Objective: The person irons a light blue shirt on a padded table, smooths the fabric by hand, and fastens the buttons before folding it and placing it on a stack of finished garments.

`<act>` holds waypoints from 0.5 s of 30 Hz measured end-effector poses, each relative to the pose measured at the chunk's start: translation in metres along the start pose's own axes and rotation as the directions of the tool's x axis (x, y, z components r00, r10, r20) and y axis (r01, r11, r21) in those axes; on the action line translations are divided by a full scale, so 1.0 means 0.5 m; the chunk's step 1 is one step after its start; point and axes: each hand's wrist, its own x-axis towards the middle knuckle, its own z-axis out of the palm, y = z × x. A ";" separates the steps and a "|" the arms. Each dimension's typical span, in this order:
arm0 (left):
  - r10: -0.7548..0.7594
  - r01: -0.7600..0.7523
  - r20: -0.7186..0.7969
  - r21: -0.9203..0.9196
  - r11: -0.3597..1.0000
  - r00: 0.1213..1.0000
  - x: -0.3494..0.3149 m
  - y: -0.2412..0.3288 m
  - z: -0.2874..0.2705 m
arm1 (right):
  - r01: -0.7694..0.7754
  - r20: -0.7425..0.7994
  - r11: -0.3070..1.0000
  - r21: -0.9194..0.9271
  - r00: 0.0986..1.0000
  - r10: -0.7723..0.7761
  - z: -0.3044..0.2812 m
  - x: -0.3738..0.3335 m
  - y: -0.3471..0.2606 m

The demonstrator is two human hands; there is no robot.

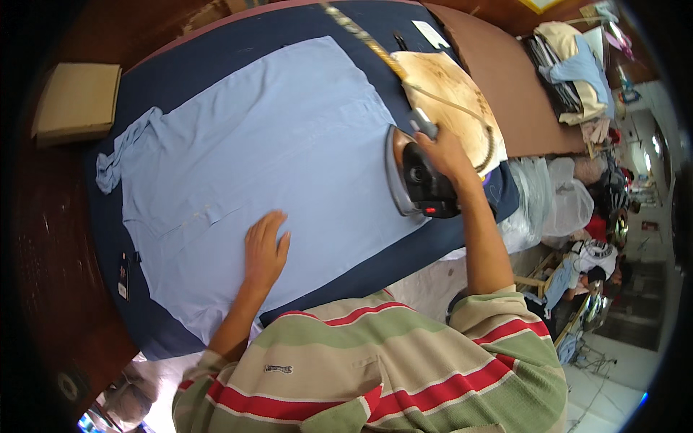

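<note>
Head view, clock positions taken about its centre. We see a light blue garment [289, 144] spread over the dark cloth of the desk [404, 249], its bulk lying toward 10 and 11 o'clock, with a bunched sleeve near 9 o'clock. At 2 o'clock, close to centre, the right hand [446, 153] grasps the handle of an iron [417, 173], its fingers wrapped around the grip; the iron stands at the garment's edge, though we cannot tell whether its sole bears fully on the fabric. At 8 o'clock the left hand [267, 249] rests palm-down on the garment, its fingers released and extended.

We judge the step in hand to be pressing. A further stroke would call for the left hand to keep the fabric taut and clear of the hot sole, and for the cord [369, 49] to trail freely toward 12 o'clock. A scorched pale pad [462, 101] lies beyond the iron, toward 1 o'clock.

Of containers, we note a brown cardboard box [78, 99] at 10 o'clock, its contents hidden, and a translucent plastic bag [570, 200] at 3 o'clock, whose contents we cannot make out.
</note>
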 end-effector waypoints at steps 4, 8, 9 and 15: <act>-0.130 0.132 -0.058 0.025 0.991 0.990 -0.108 -0.029 -0.045 | 0.035 0.074 0.998 0.049 0.997 -0.039 -0.029 -0.014 0.022; -0.112 0.111 -0.058 -0.020 0.994 0.992 -0.039 -0.030 -0.063 | -0.071 0.227 0.992 0.103 0.973 0.046 -0.032 -0.048 -0.027; -0.050 0.049 -0.056 -0.017 0.999 0.997 0.010 -0.021 -0.053 | -0.033 0.194 0.994 0.108 0.981 0.011 -0.027 -0.052 -0.030; 0.277 -0.280 -0.071 -0.037 0.959 0.958 0.337 0.034 0.098 | 0.055 0.133 0.997 0.060 0.989 -0.063 -0.005 -0.046 -0.024</act>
